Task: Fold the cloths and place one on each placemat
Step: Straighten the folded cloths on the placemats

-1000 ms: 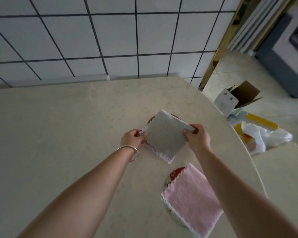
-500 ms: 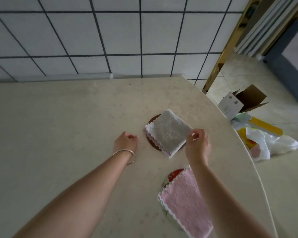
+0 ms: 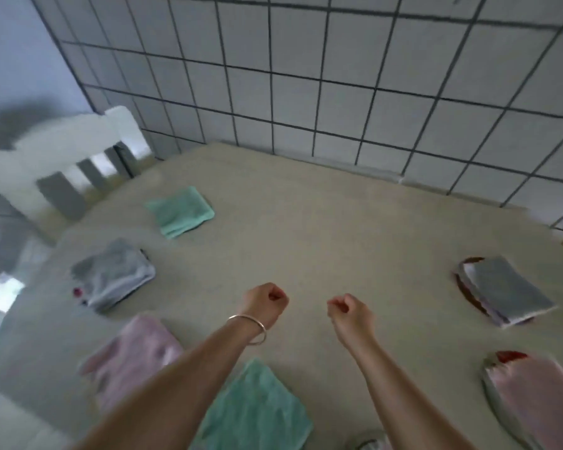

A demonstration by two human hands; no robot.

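change: grey cloth (image 3: pixel 507 290) released onto mat (image 3: pixel 461 282) at 3 o'clock | left hand (image 3: pixel 267 303), right hand (image 3: pixel 348 311): withdrawn, fingers curled, empty | task: looks near complete

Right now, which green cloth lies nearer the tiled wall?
The green cloth beside the white chair, at far left. The other green cloth lies close to the person, at the picture's bottom.

Wall (image 3: pixel 338 92) behind table (image 3: pixel 322 228), chair (image 3: pixel 62 164) at back left, back-left cloth (image 3: pixel 180 212), mid-left cloth (image 3: pixel 113 276), near-left cloth (image 3: pixel 134 355), front-centre cloth (image 3: pixel 257 414), right cloth (image 3: pixel 507 293) on far mat (image 3: pixel 461 282), near-right cloth (image 3: pixel 540 394) on near mat (image 3: pixel 509 356)
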